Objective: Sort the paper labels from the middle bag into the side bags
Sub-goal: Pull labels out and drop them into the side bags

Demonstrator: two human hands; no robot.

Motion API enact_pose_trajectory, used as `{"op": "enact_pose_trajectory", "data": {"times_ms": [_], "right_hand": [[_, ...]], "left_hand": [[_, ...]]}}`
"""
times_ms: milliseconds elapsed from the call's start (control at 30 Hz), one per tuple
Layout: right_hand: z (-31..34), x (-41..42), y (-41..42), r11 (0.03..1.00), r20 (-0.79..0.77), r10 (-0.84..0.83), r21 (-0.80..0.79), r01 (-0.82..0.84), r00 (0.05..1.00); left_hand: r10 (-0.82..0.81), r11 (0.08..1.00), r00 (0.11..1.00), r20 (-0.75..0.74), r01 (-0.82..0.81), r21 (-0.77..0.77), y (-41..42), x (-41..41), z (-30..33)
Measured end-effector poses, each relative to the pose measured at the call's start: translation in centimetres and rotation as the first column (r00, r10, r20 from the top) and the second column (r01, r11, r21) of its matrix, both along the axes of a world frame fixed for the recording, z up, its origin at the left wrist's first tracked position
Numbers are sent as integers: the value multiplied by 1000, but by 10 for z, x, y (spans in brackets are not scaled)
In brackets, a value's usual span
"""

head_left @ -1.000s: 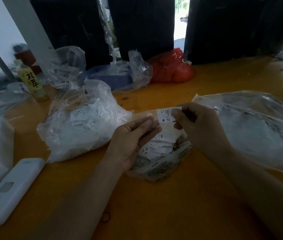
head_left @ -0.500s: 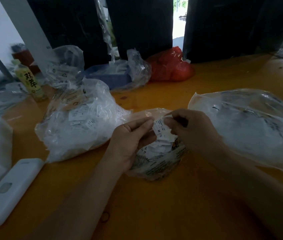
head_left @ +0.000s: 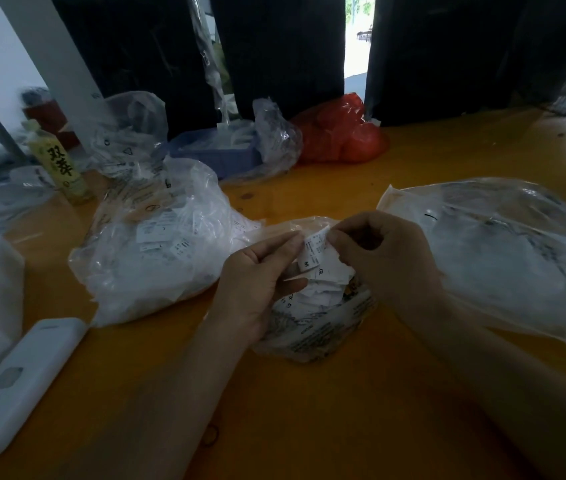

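Paper label (head_left: 313, 252) pinched between left hand (head_left: 257, 271) and right hand (head_left: 383, 258)

Paper labels and three clear plastic bags on the table.

The middle bag (head_left: 312, 327), small, crumpled and printed with dark text, sits open and holds a loose heap of white labels (head_left: 323, 292). One label (head_left: 314, 252), marked "M", is raised above its opening. The left bag (head_left: 150, 251) is bulging with white labels. The right bag (head_left: 503, 258) lies flatter, contents indistinct.
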State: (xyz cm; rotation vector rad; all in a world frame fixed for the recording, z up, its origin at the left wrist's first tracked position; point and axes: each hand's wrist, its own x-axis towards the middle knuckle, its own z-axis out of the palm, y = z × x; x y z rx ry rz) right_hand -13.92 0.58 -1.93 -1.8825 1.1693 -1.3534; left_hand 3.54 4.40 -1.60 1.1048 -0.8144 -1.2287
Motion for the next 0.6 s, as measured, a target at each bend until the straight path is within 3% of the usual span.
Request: {"op": "enact_pose_trajectory", "data": {"times_ms": [167,367,500,567,600], "right_hand": [[1,0,2,1000,27,14,8,-14,1000],[3,5,7,982,-22,189,5,-189,982],[0,4,5,987,-47,160,12,-159,986],[2,1,5,995,-36,100,0,-100,994],[3,0,5,997,-18,77,3,-77,997]], "left_hand": [[3,1000,1000,9,-3,1,1,-1,1],[-11,1000,1000,-5,11,-4,2,0,2],[-38,999,999,16,38,-15,2,0,2],[-42,998,993,108,47,-47,3,-1,3],[-19,996,975,222,39,-83,4,0,3]]}}
